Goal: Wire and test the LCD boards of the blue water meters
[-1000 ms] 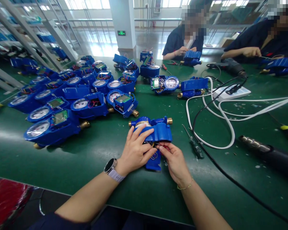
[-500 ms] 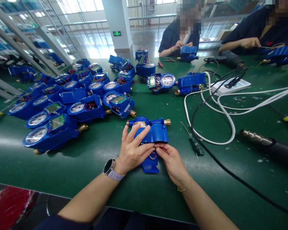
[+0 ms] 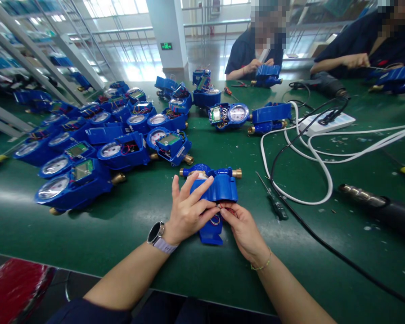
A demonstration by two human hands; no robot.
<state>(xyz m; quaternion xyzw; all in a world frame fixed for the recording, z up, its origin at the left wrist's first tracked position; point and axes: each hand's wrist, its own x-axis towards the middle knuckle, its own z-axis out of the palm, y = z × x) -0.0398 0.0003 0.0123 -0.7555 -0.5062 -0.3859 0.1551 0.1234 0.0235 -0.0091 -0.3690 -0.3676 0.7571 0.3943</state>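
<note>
Wires (image 3: 231,210) sit pinched in your right hand (image 3: 245,229); your left hand (image 3: 187,211) spreads half-open over the blue meter (image 3: 222,186), whether its fingertips grip anything unclear.

Green counter (image 3: 97,238): blue meters (image 3: 104,133) clustered at left, one meter (image 3: 224,186) front centre; at right, a screwdriver (image 3: 278,209), heat gun (image 3: 388,208), power strip (image 3: 339,123) and looped white cable (image 3: 330,182).

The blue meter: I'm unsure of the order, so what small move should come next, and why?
I'd probably gather in the wire loop gently: it lies exposed at the lower blue piece, where it might snag, and the fingertips of the left hand and right hand are close by, at the blue meter.
</note>
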